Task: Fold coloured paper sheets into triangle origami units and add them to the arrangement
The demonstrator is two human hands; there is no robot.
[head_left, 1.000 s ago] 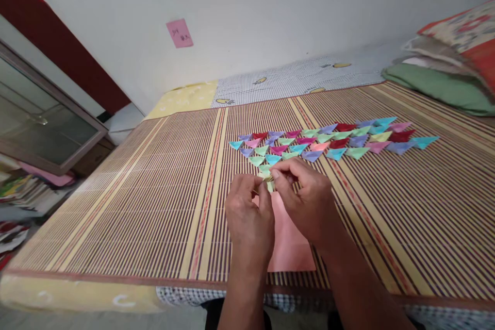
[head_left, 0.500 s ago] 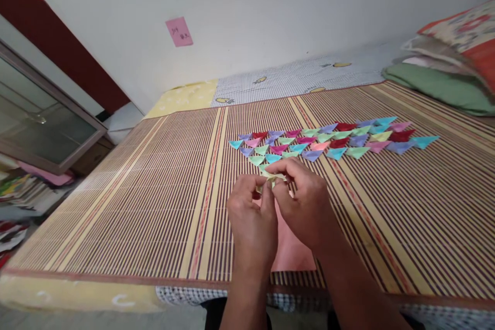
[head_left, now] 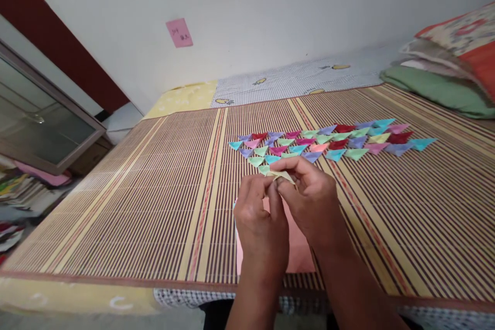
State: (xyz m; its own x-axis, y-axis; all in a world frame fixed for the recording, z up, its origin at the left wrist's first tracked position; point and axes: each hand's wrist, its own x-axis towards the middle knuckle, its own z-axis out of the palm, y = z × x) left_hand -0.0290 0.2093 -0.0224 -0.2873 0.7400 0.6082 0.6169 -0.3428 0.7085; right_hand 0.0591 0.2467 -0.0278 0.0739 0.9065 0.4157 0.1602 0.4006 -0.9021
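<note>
Between my fingertips is a small pale-yellow folded paper piece (head_left: 285, 176). My left hand (head_left: 260, 211) pinches its near left side, thumb and fingers pressed together. My right hand (head_left: 309, 193) grips its right side, with the index finger curled over the top. Beneath both wrists lies a pink sheet of paper (head_left: 299, 247), partly covered by my hands. Just beyond my fingers, a light-green folded paper triangle (head_left: 264, 169) sits at the near end of several rows of coloured folded triangles (head_left: 319, 147), in blue, red, green, purple and pink.
A striped bamboo mat (head_left: 162, 206) covers the bed. Folded bedding and a green pillow (head_left: 436, 90) are piled at the right rear. A pink note (head_left: 179, 33) is stuck on the white wall. At left stand a glass-fronted cabinet (head_left: 42, 108) and stacked books (head_left: 23, 191).
Both hands have shifted slightly right with the yellow paper, whose pointed right end now shows more. More of the pink sheet's left edge is visible. The rows of triangles stay put.
</note>
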